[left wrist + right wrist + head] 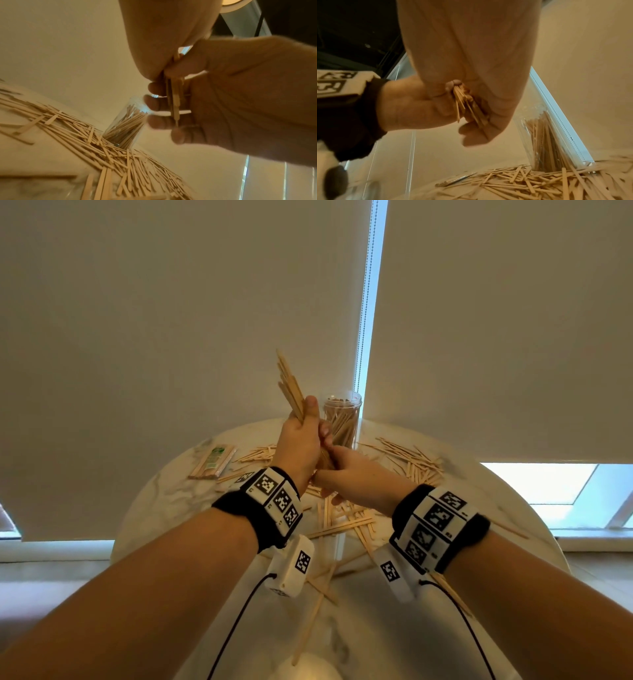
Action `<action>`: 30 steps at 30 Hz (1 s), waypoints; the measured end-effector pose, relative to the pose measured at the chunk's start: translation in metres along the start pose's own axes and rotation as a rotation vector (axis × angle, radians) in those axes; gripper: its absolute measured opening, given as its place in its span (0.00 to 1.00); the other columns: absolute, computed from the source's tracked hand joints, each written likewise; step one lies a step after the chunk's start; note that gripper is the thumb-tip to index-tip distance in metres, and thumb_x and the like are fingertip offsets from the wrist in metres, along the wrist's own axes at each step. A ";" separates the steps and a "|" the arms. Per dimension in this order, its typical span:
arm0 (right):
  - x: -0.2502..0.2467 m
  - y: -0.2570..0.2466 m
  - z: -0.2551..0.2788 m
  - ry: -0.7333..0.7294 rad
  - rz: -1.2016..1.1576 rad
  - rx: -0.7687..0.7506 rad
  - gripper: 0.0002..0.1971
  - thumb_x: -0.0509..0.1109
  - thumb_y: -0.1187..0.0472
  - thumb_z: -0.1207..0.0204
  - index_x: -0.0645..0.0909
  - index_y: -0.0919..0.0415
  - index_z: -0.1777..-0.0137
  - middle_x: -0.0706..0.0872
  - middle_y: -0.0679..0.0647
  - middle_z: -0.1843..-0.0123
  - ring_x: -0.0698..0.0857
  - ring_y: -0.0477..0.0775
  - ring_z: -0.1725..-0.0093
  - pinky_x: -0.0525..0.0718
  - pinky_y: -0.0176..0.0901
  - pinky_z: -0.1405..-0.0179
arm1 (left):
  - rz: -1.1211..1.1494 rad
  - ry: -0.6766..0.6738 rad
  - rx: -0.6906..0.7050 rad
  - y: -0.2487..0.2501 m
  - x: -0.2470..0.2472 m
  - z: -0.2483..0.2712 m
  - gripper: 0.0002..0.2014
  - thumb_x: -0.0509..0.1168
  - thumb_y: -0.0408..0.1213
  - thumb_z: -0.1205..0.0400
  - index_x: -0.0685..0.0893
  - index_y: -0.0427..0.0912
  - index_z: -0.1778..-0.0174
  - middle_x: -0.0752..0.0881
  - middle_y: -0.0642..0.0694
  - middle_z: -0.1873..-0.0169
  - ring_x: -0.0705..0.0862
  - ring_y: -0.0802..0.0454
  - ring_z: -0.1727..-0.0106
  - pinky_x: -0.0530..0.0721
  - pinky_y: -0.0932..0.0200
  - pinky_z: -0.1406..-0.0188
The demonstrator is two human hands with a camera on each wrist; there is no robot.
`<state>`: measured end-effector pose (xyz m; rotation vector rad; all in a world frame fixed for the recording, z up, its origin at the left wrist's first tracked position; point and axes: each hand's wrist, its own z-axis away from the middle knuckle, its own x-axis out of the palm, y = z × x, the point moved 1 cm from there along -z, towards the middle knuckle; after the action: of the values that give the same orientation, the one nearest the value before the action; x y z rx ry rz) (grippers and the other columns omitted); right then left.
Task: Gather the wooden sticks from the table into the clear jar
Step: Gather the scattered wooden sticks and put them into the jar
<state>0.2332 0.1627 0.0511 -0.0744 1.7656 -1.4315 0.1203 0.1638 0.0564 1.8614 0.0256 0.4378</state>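
Note:
My left hand [301, 436] grips a bundle of wooden sticks [291, 385] that points up and to the left above the table. My right hand [346, 470] is curled round the lower end of the same bundle [175, 101], just below the left hand. In the right wrist view the stick ends [467, 108] poke out between the two palms. The clear jar [342, 416] stands upright just behind the hands, open-topped and partly filled with sticks [542, 142]. Many loose sticks [411, 460] lie scattered on the round marble table [376, 628].
A wrapped packet of sticks [212, 462] lies at the table's far left. More loose sticks [342, 525] lie under and between my wrists. Roller blinds [171, 302] hang right behind the table, with window light at their lower edges.

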 end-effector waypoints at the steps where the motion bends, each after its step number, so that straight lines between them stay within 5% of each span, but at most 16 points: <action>1: -0.002 -0.001 0.000 0.030 0.026 -0.014 0.11 0.68 0.59 0.20 0.79 0.62 0.41 0.87 0.58 0.54 0.87 0.54 0.61 0.89 0.48 0.60 | -0.002 -0.013 -0.019 0.001 0.003 0.003 0.19 0.56 0.57 0.13 0.76 0.46 0.60 0.79 0.48 0.71 0.78 0.50 0.70 0.80 0.50 0.62; 3: -0.003 -0.002 -0.001 0.073 0.048 -0.040 0.08 0.64 0.61 0.18 0.79 0.66 0.47 0.82 0.56 0.65 0.80 0.50 0.72 0.82 0.45 0.73 | -0.036 -0.051 -0.050 0.003 0.008 0.009 0.17 0.55 0.55 0.11 0.79 0.46 0.53 0.87 0.45 0.64 0.86 0.49 0.63 0.83 0.53 0.56; 6: -0.002 0.003 -0.002 0.183 0.154 -0.054 0.10 0.62 0.60 0.17 0.79 0.61 0.58 0.79 0.52 0.71 0.74 0.48 0.76 0.74 0.41 0.75 | -0.075 -0.112 -0.084 -0.001 0.011 0.014 0.18 0.55 0.53 0.11 0.83 0.43 0.43 0.93 0.46 0.53 0.91 0.54 0.52 0.86 0.59 0.51; 10: -0.009 0.010 0.000 0.374 0.279 -0.044 0.18 0.62 0.50 0.17 0.77 0.53 0.68 0.78 0.47 0.75 0.75 0.45 0.77 0.72 0.40 0.74 | -0.146 -0.121 -0.125 -0.008 0.008 0.016 0.22 0.61 0.52 0.13 0.89 0.35 0.44 0.93 0.47 0.51 0.90 0.50 0.44 0.81 0.44 0.32; 15: -0.009 0.011 -0.004 0.387 0.317 -0.136 0.07 0.64 0.54 0.18 0.82 0.52 0.55 0.82 0.45 0.66 0.80 0.44 0.71 0.76 0.39 0.70 | -0.141 -0.143 -0.125 -0.011 0.007 0.014 0.19 0.67 0.51 0.16 0.91 0.37 0.47 0.93 0.45 0.49 0.89 0.49 0.41 0.82 0.46 0.33; 18: -0.016 0.015 -0.004 0.432 0.424 -0.083 0.15 0.59 0.53 0.14 0.78 0.57 0.62 0.79 0.47 0.68 0.78 0.47 0.71 0.76 0.42 0.69 | -0.087 -0.174 -0.113 -0.003 0.007 0.016 0.16 0.71 0.47 0.19 0.87 0.36 0.45 0.91 0.42 0.50 0.89 0.48 0.46 0.86 0.53 0.49; 21: -0.026 0.029 -0.001 0.436 0.487 0.021 0.21 0.59 0.50 0.15 0.77 0.55 0.69 0.77 0.48 0.75 0.75 0.47 0.76 0.73 0.38 0.75 | 0.133 -0.011 -0.118 0.017 -0.002 0.007 0.31 0.71 0.57 0.22 0.74 0.43 0.30 0.89 0.42 0.47 0.88 0.46 0.48 0.87 0.49 0.51; 23: -0.028 0.037 0.002 0.422 0.564 0.066 0.20 0.59 0.47 0.16 0.80 0.54 0.67 0.79 0.49 0.73 0.77 0.48 0.75 0.78 0.40 0.74 | 0.173 0.141 -0.118 0.030 -0.015 -0.005 0.30 0.64 0.63 0.19 0.72 0.49 0.27 0.88 0.42 0.43 0.88 0.44 0.45 0.86 0.44 0.46; 26: -0.024 0.038 0.002 0.410 0.635 0.022 0.18 0.61 0.45 0.17 0.84 0.54 0.62 0.84 0.49 0.70 0.83 0.50 0.70 0.82 0.41 0.70 | 0.026 0.085 -0.219 0.033 -0.017 -0.010 0.20 0.55 0.53 0.11 0.82 0.43 0.36 0.91 0.42 0.46 0.89 0.42 0.42 0.87 0.45 0.45; 30: -0.018 0.029 -0.006 0.366 0.693 0.026 0.13 0.66 0.45 0.21 0.84 0.53 0.57 0.85 0.49 0.67 0.82 0.48 0.69 0.77 0.38 0.73 | -0.395 -0.065 -0.290 0.009 -0.002 -0.003 0.19 0.55 0.44 0.10 0.88 0.36 0.49 0.93 0.39 0.55 0.92 0.40 0.49 0.89 0.44 0.44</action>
<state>0.2541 0.1870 0.0372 0.7830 1.7968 -0.9865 0.1159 0.1634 0.0656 1.5359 0.2680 0.0989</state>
